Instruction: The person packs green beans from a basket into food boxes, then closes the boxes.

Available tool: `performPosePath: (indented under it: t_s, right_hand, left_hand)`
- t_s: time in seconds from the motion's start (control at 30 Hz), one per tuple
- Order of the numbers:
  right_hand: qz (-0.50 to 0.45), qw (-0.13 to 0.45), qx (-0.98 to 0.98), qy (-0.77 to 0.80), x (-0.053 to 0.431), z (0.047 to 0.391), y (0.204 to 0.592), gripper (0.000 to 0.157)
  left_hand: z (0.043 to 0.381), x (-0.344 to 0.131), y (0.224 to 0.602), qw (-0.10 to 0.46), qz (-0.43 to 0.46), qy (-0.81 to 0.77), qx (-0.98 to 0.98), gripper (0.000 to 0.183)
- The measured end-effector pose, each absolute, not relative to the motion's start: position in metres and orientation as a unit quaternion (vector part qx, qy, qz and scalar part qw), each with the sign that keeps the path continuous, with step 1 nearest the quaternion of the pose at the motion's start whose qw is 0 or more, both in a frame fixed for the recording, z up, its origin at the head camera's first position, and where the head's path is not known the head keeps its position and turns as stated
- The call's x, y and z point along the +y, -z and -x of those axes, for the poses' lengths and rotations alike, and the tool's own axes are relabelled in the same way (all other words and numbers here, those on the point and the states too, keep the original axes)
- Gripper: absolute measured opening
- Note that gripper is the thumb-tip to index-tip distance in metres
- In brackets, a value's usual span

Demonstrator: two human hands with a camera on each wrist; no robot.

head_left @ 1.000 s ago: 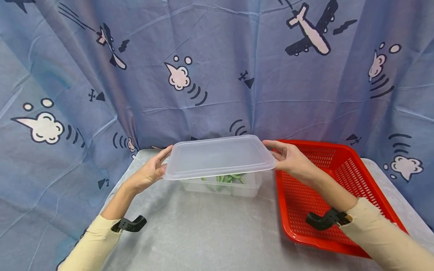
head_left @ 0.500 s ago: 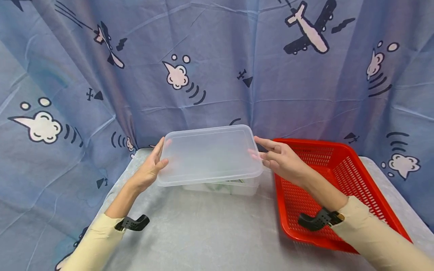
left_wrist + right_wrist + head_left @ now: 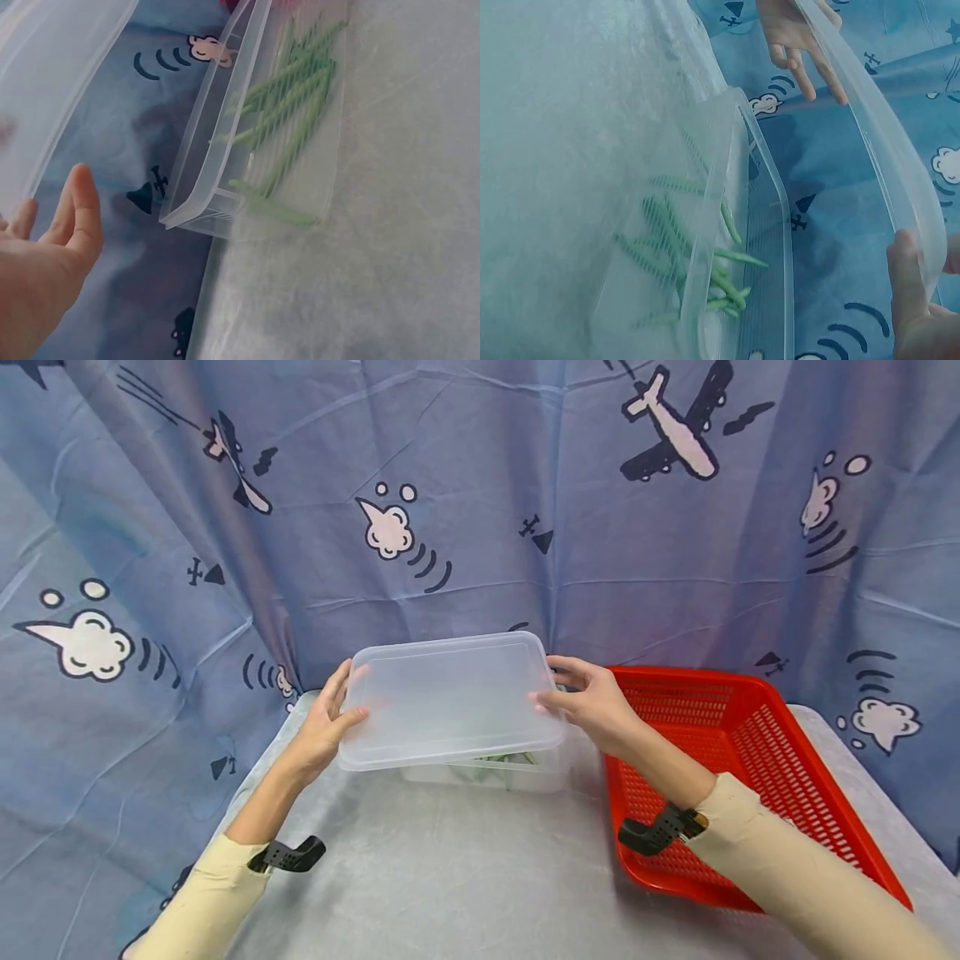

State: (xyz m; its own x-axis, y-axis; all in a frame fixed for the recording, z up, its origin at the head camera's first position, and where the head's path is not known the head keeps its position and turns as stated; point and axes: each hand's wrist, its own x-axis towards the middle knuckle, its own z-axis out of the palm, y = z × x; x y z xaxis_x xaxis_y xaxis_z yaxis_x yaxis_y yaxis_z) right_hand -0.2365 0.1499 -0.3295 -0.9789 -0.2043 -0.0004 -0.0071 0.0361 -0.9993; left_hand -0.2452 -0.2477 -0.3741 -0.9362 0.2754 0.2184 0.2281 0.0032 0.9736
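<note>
A translucent plastic lid (image 3: 450,702) is held up, tilted, above a clear plastic box (image 3: 525,779). My left hand (image 3: 315,731) holds its left edge, thumb on one face and fingers behind. The opposite edge is pinched by my right hand (image 3: 600,706); in the right wrist view that thumb (image 3: 906,262) lies against the lid's rim. Several green beans (image 3: 731,289) lie inside the box, which has no cover on it and sits on the table. From the head, the lid hides most of the box's opening.
A red perforated plastic basket (image 3: 622,827) stands on the grey table (image 3: 450,868) to the right, under my right forearm. Behind the table hangs a blue curtain (image 3: 465,468) printed with planes and clouds. A black strap is on each wrist.
The lid has tilted up from a flatter pose and shifted left. My right hand has followed it left, its fingers first loosened at the edge, now pinching it again.
</note>
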Motion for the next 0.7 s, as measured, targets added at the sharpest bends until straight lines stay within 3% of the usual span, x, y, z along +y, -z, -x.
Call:
performPosePath:
  t_s: [0.33,0.7]
  right_hand:
    - [0.017,0.039,0.634,0.772,0.107,0.239,0.324,0.066]
    - [-0.022,0.016,0.598,0.801,0.085,0.228,0.331,0.073]
  left_hand:
    - [0.244,-0.254,0.374,-0.04,-0.139,-0.726,0.673,0.082]
    - [0.241,-0.261,0.373,-0.048,-0.124,-0.738,0.662,0.077]
